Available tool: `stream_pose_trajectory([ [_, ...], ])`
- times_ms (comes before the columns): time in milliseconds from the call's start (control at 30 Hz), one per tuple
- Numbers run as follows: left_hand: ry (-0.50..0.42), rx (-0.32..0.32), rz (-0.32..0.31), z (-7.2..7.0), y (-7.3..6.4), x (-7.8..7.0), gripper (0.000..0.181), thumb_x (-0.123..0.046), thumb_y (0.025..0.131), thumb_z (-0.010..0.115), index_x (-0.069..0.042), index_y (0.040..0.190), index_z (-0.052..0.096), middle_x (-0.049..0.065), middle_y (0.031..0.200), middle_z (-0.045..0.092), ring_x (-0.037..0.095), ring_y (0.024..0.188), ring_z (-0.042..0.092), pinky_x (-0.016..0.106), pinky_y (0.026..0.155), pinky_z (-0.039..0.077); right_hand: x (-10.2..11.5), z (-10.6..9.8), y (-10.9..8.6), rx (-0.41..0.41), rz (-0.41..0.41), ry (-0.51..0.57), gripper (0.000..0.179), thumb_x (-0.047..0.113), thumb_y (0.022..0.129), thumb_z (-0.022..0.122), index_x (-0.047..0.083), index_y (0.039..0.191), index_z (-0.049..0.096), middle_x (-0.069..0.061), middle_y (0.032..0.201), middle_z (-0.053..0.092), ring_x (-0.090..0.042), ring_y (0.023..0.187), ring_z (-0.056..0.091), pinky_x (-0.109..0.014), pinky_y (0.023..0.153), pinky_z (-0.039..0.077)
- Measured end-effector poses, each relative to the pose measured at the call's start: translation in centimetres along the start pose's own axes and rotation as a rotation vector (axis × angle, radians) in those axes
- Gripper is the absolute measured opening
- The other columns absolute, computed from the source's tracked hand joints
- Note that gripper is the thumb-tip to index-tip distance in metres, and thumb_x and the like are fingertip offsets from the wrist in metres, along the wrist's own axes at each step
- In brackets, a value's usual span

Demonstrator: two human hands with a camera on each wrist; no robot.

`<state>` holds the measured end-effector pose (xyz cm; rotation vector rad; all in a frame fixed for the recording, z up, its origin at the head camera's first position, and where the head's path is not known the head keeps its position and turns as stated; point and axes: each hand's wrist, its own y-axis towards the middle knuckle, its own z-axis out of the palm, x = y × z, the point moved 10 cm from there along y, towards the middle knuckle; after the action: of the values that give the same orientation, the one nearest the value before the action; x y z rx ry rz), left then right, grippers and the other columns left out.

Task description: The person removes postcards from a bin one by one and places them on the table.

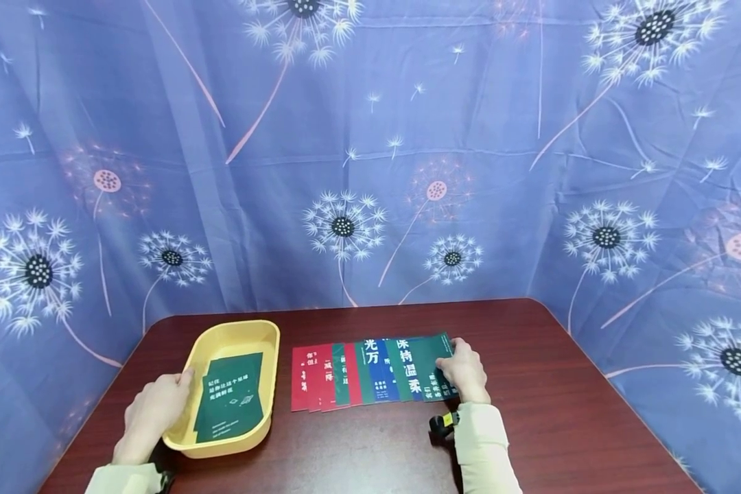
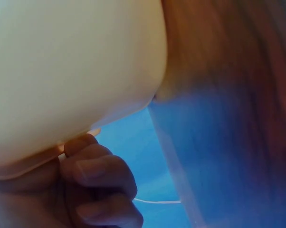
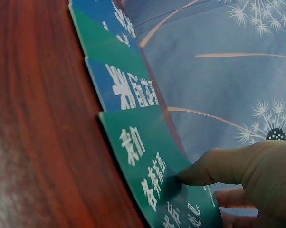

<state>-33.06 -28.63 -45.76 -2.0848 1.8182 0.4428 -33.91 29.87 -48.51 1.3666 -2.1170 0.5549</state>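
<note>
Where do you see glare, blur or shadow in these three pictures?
Head view: pale glare on the table near the front edge, cards fairly crisp. Left wrist view: soft and dim, the left hand shadowed, wood blurred at right. Right wrist view: table blurred at lower left, a dark shadow beside the thumb.

1. Green card (image 1: 237, 394) in the yellow tray (image 1: 241, 337), left side: 记住 / 是你让这个星球 / 充满鲜花, white. Smaller Latin lettering at its near end, too fine to read.
2. Leftmost red card (image 1: 300, 387): 你 and 但, white.
3. Blue card (image 1: 384, 381), middle: large white 光, with 万 on its near side.
4. Green card just right of it (image 1: 407, 377): 保持温柔, running far to near.
5. Rightmost green card (image 3: 155, 164): 我们; next line probably 各奔东西, seen at a slant; then 然后.
</note>
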Motion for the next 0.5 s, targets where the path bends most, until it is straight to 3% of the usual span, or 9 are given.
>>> stream_pose_trajectory([
  [200,0.0,0.004,-0.007,0.1,0.0,0.2,0.07,-0.055,0.102,0.022,0.0,0.113,0.064,0.03,0.097,0.062,0.041,0.079,0.062,0.052,0.058,0.043,-0.1,0.2,-0.2,0.001,0.001,-0.047,0.057,0.021,0.085,0.07,0.002,0.133,0.047,-0.026,0.117,0.053,-0.038,0.094,0.055,-0.056,0.076,0.043],
  [500,-0.002,-0.005,-0.004,-0.1,0.1,0.1,0.07,-0.054,0.102,0.023,0.001,0.115,0.064,0.031,0.098,0.061,0.042,0.079,0.061,0.052,0.058,0.043,1.2,0.2,-0.4,-0.063,-0.034,-0.093,0.051,0.019,0.082,0.072,0.001,0.125,0.051,-0.028,0.115,0.052,-0.048,0.106,0.046,-0.064,0.083,0.035],
])
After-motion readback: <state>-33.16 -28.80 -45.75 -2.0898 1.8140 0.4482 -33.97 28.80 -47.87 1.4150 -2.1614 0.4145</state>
